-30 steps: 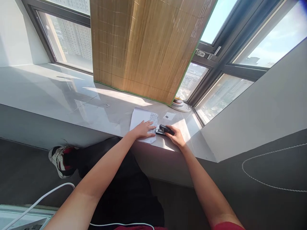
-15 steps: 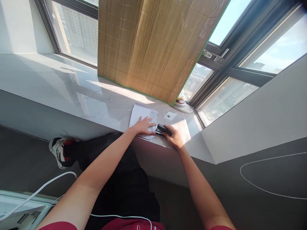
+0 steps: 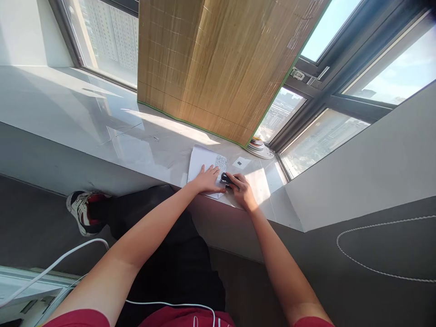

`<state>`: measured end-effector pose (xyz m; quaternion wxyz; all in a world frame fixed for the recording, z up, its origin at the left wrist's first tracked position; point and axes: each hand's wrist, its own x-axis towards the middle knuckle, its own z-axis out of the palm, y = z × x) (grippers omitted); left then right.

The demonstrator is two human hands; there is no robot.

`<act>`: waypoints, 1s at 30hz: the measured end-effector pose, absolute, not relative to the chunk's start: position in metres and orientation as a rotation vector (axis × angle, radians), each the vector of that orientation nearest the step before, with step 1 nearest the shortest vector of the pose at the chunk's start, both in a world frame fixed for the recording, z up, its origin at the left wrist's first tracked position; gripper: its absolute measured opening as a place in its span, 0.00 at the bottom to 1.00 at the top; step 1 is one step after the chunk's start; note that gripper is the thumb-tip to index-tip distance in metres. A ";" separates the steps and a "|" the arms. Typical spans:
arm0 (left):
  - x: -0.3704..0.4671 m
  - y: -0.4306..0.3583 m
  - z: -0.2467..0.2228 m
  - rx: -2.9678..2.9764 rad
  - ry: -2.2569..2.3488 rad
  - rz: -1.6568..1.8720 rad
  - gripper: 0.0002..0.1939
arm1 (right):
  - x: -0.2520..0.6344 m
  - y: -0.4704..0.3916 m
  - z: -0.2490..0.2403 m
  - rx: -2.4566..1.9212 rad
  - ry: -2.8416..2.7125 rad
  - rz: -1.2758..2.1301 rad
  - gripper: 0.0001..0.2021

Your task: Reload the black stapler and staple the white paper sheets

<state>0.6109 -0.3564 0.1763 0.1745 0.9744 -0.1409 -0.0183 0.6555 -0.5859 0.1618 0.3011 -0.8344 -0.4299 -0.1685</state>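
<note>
On the window sill lies a stack of white paper [image 3: 198,160], with a strip of dense dark print along its right side. My left hand [image 3: 207,180] rests on the paper with its fingers spread, near the printed strip. A black stapler [image 3: 226,178] is gripped in my right hand [image 3: 242,188], its front end at the right edge of the paper. My fingers cover the stapler's rear part. Whether its jaws are pressed together on the sheets is too small to tell. Beyond the right hand lies a small white slip with a dark mark [image 3: 240,163].
A bamboo blind [image 3: 218,68] hangs over the back of the pale sill [image 3: 136,150]. Round stacked items [image 3: 257,146] stand in the corner by the window frame. A white cable [image 3: 170,304] crosses my lap, and a beaded cord [image 3: 354,259] hangs at the right.
My right hand has shifted its hold farther forward over the stapler, covering more of it. My left hand stays on the paper. The whole view has shifted slightly.
</note>
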 end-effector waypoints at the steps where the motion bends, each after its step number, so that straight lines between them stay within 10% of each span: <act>1: 0.610 -0.356 0.177 2.763 -0.401 -0.052 0.54 | 0.655 -0.585 0.163 -2.227 -1.142 -0.454 0.25; 30: 0.611 -0.358 0.169 2.737 -0.372 0.021 0.47 | 0.631 -0.549 0.178 -2.459 -1.071 -0.503 0.18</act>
